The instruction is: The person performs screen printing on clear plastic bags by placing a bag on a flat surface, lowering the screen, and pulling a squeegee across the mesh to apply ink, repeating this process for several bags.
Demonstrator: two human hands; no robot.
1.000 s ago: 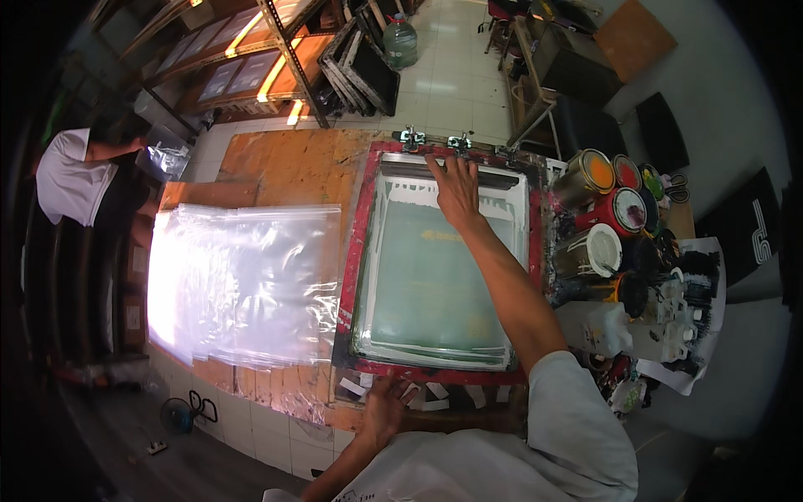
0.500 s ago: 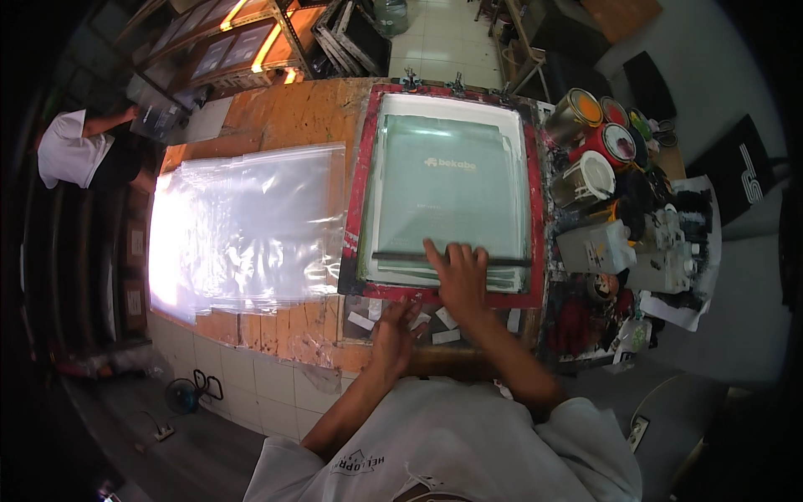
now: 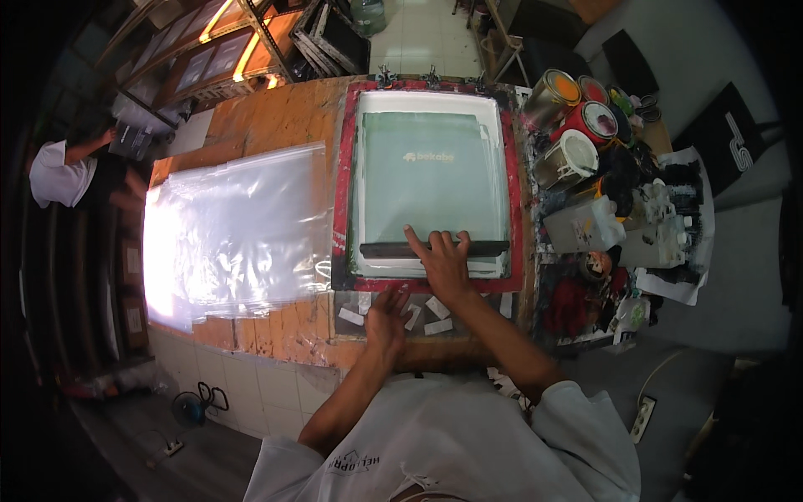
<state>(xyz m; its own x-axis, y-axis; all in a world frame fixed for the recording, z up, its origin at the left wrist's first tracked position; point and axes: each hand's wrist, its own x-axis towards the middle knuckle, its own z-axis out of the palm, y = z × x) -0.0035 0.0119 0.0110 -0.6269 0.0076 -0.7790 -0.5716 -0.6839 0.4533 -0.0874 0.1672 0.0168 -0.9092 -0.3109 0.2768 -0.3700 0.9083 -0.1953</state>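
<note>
A red-edged printing screen (image 3: 341, 201) lies on the bench in front of me, with a pale green mesh (image 3: 427, 197) bearing a small light print. Across the near part of the mesh runs a long dark squeegee (image 3: 386, 250). My right hand (image 3: 446, 266) is closed over its middle, the index finger stretched forward across the bar. By the frame's near edge is my left hand (image 3: 386, 322), its fingers slightly bent and apart, holding nothing that I can see. Whether its fingertips touch the frame is unclear.
Clear plastic sheets (image 3: 242, 230) lie left of the screen. Paint cans (image 3: 569, 159), bottles and a red cloth (image 3: 567, 305) crowd the right. Clamps (image 3: 432, 77) line the screen's far edge. Small white pieces (image 3: 437, 308) lie near me. Another person (image 3: 67, 171) stands far left.
The view has shifted, moving the bench scene slightly left and up. The squeegee has tipped and shows a broader dark face, still under my right hand. My left hand stays by the near frame edge.
</note>
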